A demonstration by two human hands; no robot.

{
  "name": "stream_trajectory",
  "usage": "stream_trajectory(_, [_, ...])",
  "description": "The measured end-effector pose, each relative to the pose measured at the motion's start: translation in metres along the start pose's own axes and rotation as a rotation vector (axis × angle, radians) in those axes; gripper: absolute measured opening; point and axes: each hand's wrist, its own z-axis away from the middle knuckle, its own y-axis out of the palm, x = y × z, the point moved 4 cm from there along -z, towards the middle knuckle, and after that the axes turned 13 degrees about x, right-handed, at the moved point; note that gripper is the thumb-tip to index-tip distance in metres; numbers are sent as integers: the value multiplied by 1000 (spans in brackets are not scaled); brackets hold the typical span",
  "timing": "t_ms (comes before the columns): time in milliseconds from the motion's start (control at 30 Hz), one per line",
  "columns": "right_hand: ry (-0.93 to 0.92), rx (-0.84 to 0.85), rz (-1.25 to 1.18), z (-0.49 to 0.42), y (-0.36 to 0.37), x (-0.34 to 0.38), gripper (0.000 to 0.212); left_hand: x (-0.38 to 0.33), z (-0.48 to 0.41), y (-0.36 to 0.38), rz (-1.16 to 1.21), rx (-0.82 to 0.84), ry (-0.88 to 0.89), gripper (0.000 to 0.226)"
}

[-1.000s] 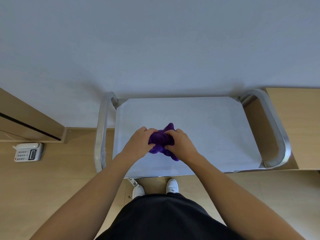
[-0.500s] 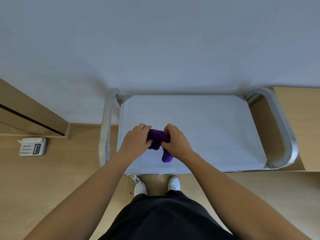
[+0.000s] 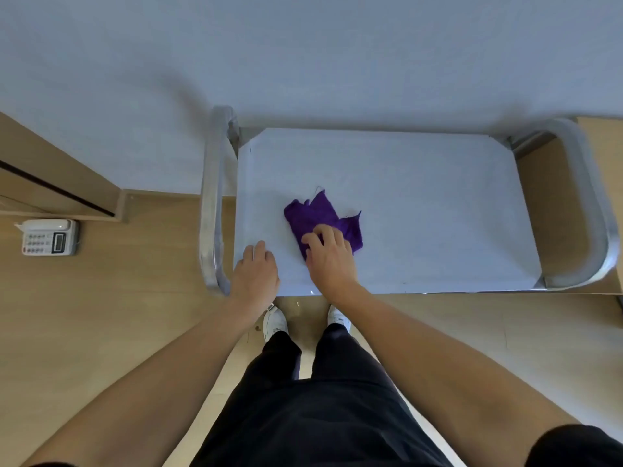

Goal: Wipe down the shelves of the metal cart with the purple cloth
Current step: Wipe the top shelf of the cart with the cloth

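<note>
The purple cloth [image 3: 317, 214] lies crumpled but partly spread on the left middle of the metal cart's top shelf [image 3: 421, 203]. My right hand [image 3: 328, 254] rests on the cloth's near edge, its bent fingers pressing down on it. My left hand [image 3: 256, 269] is off the cloth, hovering or resting at the shelf's front left corner with relaxed fingers and holding nothing. The lower shelves are hidden under the top one.
The cart stands against a pale wall, with tubular handles at its left [image 3: 212, 203] and right [image 3: 586, 197] ends. A white desk phone [image 3: 49, 236] sits on the wooden floor at left by a wooden cabinet [image 3: 40, 170]. Wooden furniture [image 3: 603, 136] adjoins the cart's right end.
Both hands were bunching the cloth together. Now the left hand has let go and moved to the near left, and the cloth lies spread on the shelf under the right hand.
</note>
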Motion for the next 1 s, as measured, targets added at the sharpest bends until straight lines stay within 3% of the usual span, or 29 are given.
stream_trajectory(100, [19, 0, 7, -23, 3, -9, 50, 9, 4, 11, 25, -13, -14, 48])
stream_trajectory(267, [70, 89, -46, -30, 21, -16, 52, 12, 8, 18, 6, 21, -83, 52])
stream_trajectory(433, [-124, 119, -41, 6, 53, 43, 51, 14, 10, 19, 46, 18, -82, 50])
stream_trajectory(533, [-134, 128, 17, 5, 54, 37, 52, 13, 16, 18, 121, 11, -66, 55])
stream_trajectory(633, [-36, 127, 82, -2, 46, 8, 52, 8, 18, 22, 121, 11, 4, 56])
stream_trajectory(800, [139, 89, -33, 0, 45, 9, 54, 5, 37, 34, 198, -11, -18, 66])
stream_trajectory(1000, [-167, 162, -34, 17, 69, 64, 56, 15, 48, 42, 333, -11, -12, 70])
